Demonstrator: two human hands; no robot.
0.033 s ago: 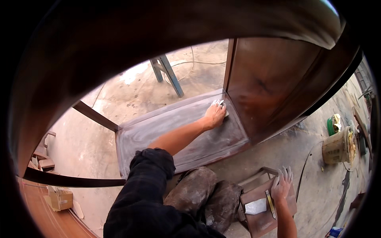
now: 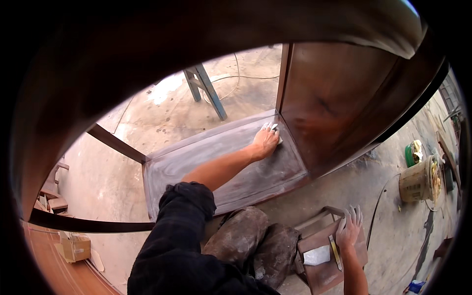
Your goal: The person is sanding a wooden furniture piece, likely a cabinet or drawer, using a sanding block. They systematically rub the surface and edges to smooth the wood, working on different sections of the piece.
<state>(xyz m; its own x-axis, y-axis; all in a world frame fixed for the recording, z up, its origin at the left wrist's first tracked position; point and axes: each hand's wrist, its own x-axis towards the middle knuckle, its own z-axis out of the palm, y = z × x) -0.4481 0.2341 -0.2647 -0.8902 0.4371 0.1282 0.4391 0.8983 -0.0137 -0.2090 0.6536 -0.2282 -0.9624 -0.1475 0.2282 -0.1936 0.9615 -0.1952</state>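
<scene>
My left hand [image 2: 266, 141] lies bent over a small pale folded piece of sandpaper [image 2: 280, 141], pressing it on a dusty brown wooden panel [image 2: 216, 169] near its far right corner. White dust coats the fingers, and most of the sandpaper is hidden under them. Pale swirls mark the panel, the low board of a brown furniture frame. At the lower right, my right hand [image 2: 350, 227] rests open, fingers stretched out, on the edge of a small wooden stool [image 2: 324, 280]. Beside it on the stool lie a white sheet [image 2: 317, 255] and a narrow yellow-edged tool [image 2: 336, 252].
An upright brown side panel [image 2: 339, 93] rises at the panel's right end, and a dark frame part arches overhead. Blue trestle legs [image 2: 209, 91] stand beyond. A bucket [image 2: 414, 184] and a green tub [image 2: 410, 155] are at right, a cardboard box [image 2: 74, 247] at lower left.
The view has shifted very slightly. Both hands keep their places, the left on the panel and the right on the stool.
</scene>
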